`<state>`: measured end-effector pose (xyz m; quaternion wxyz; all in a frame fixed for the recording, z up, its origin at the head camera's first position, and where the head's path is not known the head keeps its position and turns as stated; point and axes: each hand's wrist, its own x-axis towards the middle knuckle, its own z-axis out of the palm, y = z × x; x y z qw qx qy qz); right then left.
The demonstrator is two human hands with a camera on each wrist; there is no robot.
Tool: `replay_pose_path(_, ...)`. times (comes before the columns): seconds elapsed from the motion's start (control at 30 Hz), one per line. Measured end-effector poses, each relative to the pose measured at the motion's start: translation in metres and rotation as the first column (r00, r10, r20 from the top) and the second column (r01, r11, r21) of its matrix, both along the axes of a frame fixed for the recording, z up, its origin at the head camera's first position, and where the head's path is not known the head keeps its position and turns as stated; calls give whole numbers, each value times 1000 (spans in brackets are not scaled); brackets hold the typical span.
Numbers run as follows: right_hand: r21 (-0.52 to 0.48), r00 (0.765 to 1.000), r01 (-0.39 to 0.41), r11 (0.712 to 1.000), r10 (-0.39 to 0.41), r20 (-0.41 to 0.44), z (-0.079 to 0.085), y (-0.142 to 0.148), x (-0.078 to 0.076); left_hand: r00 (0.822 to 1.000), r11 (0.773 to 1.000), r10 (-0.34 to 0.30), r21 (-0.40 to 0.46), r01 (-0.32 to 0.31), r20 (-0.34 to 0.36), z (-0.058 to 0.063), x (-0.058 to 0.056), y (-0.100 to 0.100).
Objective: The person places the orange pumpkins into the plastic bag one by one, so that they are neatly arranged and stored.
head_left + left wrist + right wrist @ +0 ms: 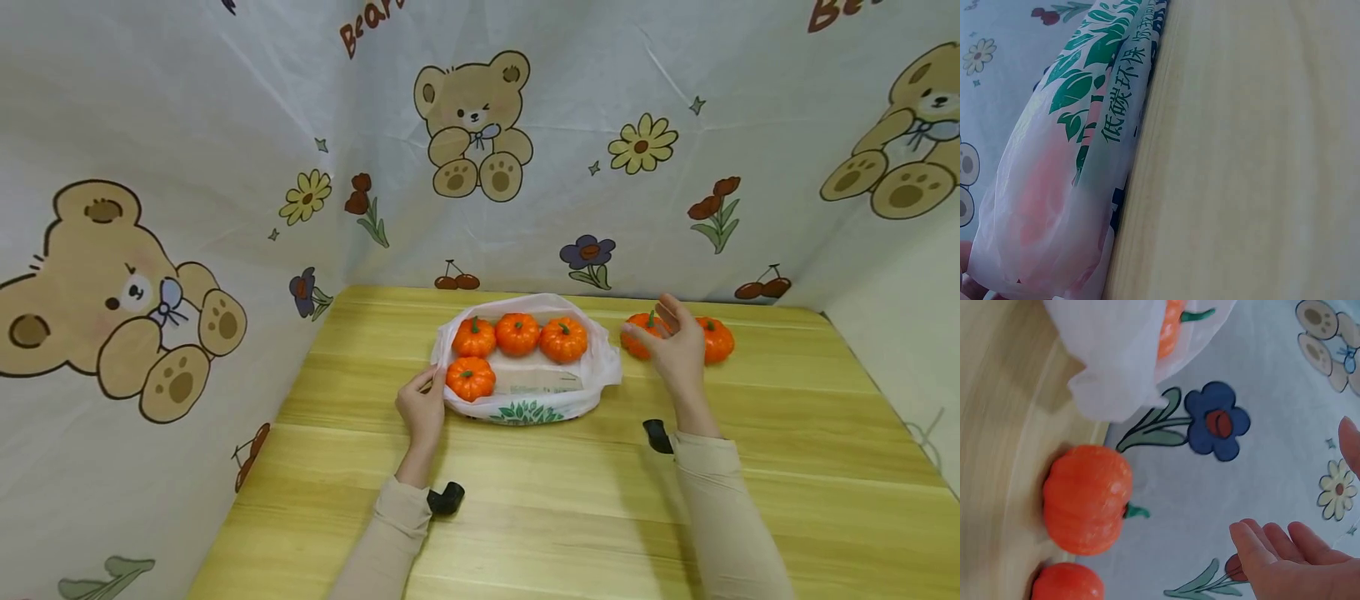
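A white plastic bag (597, 398) with green leaf print lies with its mouth turned up, and several small orange pumpkins (517, 334) with green stems sit inside it. My left hand (422, 407) pinches the bag's left rim; in the left wrist view only some fingertips (966, 265) show beside the bag (1041, 187). To the right of the bag, two more pumpkins stand on the table, a nearer one (1088, 500) and another (717, 340). Above them my right hand (681, 346) hovers with fingers extended and nothing held, apart from both pumpkins in the right wrist view.
The wood-grain table (540, 517) meets a white cloth backdrop (570, 83) printed with bears and flowers, which also hangs along the left side. A pale panel (900, 333) borders the right. Black wrist mounts (447, 499) stick out from both sleeves.
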<state>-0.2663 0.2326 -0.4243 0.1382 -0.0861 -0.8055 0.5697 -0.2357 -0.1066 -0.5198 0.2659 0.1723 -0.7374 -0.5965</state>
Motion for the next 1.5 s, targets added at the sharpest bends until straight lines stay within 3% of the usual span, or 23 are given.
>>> replay_pose_path(0.27, 5, 995, 53, 999, -53, 79, -10, 23, -16, 1000, 1000, 0, 6, 0, 8, 0, 1, 0)
replay_pose_path(0.63, 26, 988, 56, 998, -59, 142, -36, 40, -33, 1000, 1000, 2, 9, -2, 13, 2, 2, 0)
replay_pose_path(1.17, 6, 974, 50, 999, -50, 221, -61, 48, -45, 1000, 1000, 12, 13, -12, 26, 2, 1, 1)
replay_pose_path(1.5, 73, 964, 43, 996, -61, 257, -74, 52, -47, 1000, 1000, 3, 13, -3, 6, 0, 1, 0)
